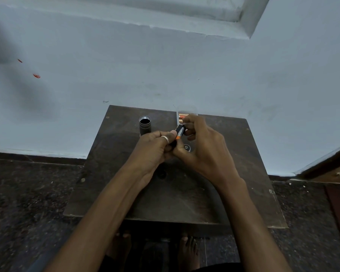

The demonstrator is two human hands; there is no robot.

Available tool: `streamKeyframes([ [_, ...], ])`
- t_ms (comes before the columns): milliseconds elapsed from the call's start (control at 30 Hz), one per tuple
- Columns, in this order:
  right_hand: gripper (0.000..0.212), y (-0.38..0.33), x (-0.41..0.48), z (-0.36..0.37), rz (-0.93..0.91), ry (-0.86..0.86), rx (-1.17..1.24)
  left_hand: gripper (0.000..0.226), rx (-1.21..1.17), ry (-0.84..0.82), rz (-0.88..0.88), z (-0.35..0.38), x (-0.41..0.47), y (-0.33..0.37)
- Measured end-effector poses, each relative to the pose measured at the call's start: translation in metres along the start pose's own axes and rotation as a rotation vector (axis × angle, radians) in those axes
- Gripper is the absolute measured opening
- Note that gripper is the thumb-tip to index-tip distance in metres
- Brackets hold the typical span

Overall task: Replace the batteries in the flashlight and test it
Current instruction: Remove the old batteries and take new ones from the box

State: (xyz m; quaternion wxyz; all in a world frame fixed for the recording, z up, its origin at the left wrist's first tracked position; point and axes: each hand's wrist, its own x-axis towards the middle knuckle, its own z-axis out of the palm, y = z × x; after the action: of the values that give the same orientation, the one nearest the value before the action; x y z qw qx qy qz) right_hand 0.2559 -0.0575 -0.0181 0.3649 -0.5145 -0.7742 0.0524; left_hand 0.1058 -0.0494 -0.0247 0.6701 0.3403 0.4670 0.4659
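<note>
Battery (180, 132) tilted, orange end toward viewer, both hands' grip clamped on it, left hand (155, 147), right hand (202, 142)

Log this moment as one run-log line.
both hands: left hand and right hand hold black-and-orange battery | black cylindrical flashlight body: upright, open, on dark table

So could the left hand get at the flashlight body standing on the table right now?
Probably not at once: the left hand is busy gripping a black part while the right hand works a battery in. The path to the flashlight body is otherwise clear.
</note>
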Motion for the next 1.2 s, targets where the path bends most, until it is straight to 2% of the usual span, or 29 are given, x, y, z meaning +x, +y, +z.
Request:
streamKeyframes([
  [267,0.027,0.002,0.002,0.0,-0.044,-0.034,0.114,0.023,-0.05,-0.036,0.002,0.002,-0.006,0.006],
  [400,0.03,0.008,0.002,-0.001,-0.059,-0.069,0.137,0.021,-0.047,-0.001,-0.027,0.001,-0.004,0.005],
  [567,0.019,0.009,0.005,0.0,-0.072,0.023,0.163,0.02,-0.067,0.007,-0.06,0.001,-0.003,0.006],
  [633,0.013,0.008,0.007,0.001,0.01,0.108,0.208,0.023,-0.061,0.015,-0.069,0.003,-0.003,0.006],
  [700,0.015,0.008,0.009,0.001,0.208,0.169,0.333,0.025,-0.062,0.021,-0.077,0.004,-0.003,0.005],
  [800,0.021,0.009,0.011,-0.004,0.495,0.199,0.616,0.024,-0.074,0.028,-0.09,0.005,-0.003,0.006],
  [933,0.022,0.015,0.011,-0.012,0.688,0.19,0.779,0.022,-0.085,0.04,-0.088,0.004,-0.003,0.007],
  [1000,0.017,0.021,0.009,-0.012,0.732,0.132,0.671,0.022,-0.089,0.039,-0.086,0.004,-0.003,0.007],
  [1200,0.015,0.033,0.002,-0.008,0.682,-0.193,-0.039,0.022,-0.077,0.042,-0.085,0.003,-0.003,0.006],
])
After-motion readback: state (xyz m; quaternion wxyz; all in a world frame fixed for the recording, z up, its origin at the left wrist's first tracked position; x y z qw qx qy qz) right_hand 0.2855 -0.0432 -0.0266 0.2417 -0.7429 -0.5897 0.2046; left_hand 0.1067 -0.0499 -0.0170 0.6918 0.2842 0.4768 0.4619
